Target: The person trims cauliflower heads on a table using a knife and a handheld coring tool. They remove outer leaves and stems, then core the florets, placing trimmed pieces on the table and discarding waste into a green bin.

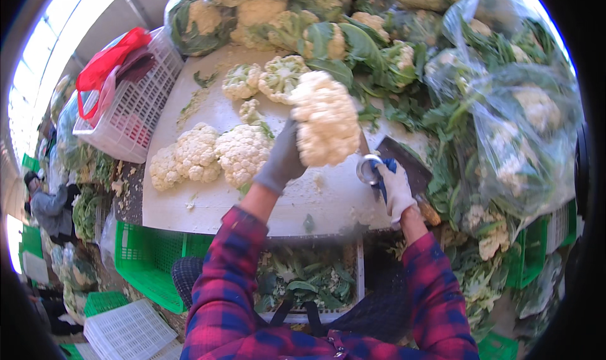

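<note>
My left hand (284,158), in a grey glove, holds up a cauliflower head (326,118) over the white board (265,218); the head is blurred. My right hand (396,187), in a white and blue glove, is closed around a tool with a metal ring (368,169) at its end; the rest of the tool is mostly hidden. Just beyond that hand lies a cleaver (405,163) with a wooden handle. White cauliflower heads (244,154) rest in a row left of my left hand. Farther back, trimmed cauliflowers (284,76) show their cut undersides.
Leafy cauliflowers (331,38) pile up along the back, some in clear plastic bags (535,123) at right. A white basket (142,90) with a red bag stands at left. Below the board are a green crate (151,260) and a crate of leaves (307,284). A person (52,206) is far left.
</note>
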The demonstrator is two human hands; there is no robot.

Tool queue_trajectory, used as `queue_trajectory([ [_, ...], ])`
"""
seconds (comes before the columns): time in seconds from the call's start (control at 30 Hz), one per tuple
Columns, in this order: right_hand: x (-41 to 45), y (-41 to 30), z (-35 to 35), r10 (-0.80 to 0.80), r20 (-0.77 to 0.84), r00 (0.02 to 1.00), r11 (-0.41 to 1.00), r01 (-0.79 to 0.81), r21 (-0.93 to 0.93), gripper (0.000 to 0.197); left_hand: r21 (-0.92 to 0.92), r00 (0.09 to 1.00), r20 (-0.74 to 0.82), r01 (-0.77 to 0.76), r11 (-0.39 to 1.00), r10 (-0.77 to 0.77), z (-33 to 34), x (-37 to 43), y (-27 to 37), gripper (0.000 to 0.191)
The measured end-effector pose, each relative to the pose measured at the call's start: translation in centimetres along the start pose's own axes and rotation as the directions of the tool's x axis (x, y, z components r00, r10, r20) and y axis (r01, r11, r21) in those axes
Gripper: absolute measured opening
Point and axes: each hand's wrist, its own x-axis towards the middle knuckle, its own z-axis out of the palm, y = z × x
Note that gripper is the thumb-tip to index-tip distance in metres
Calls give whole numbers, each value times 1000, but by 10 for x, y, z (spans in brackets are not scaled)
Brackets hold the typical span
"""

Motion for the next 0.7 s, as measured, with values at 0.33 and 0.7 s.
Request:
queue_trajectory([
  [0.33, -147, -100, 26, -204, 552, 809, 974, 225, 29, 36, 195, 944, 246, 176, 965, -222, -34, -215, 89, 63],
  [0.7, -235, -104, 36, -222, 706, 672, 743, 586, -324, 42, -865, 706, 448, 497, -67, -549, -78, -247, 210, 55],
])
